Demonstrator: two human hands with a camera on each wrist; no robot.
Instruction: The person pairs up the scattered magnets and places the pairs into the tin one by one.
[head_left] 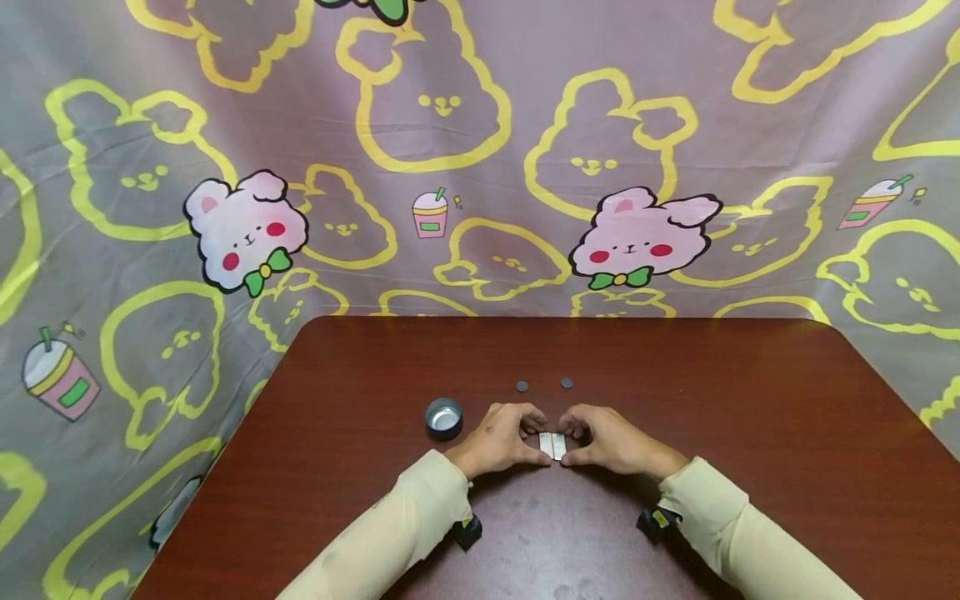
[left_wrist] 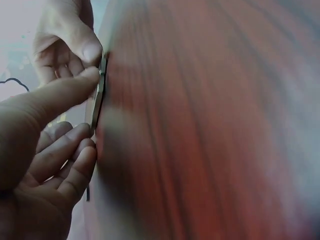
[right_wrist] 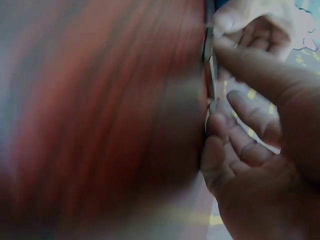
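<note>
Two small flat whitish rectangular pieces lie side by side on the table, a thin dark seam between them: a left piece [head_left: 546,445] and a right piece [head_left: 559,447]. My left hand [head_left: 501,437] holds the left one, thumb at its near edge and curled fingers at its far edge. Mirroring it, my right hand [head_left: 611,442] holds the right one the same way. Edge-on in the left wrist view, the pieces [left_wrist: 100,97] look thin, lying low at the tabletop. Both thumbs come close together there, near the seam.
A dark round tin [head_left: 443,433] with a silvery inside stands left of my left hand. Beyond the hands lie two small dark discs, one to the left [head_left: 522,387] and one to the right [head_left: 567,383]. A patterned cloth [head_left: 480,192] hangs behind the brown table [head_left: 750,400].
</note>
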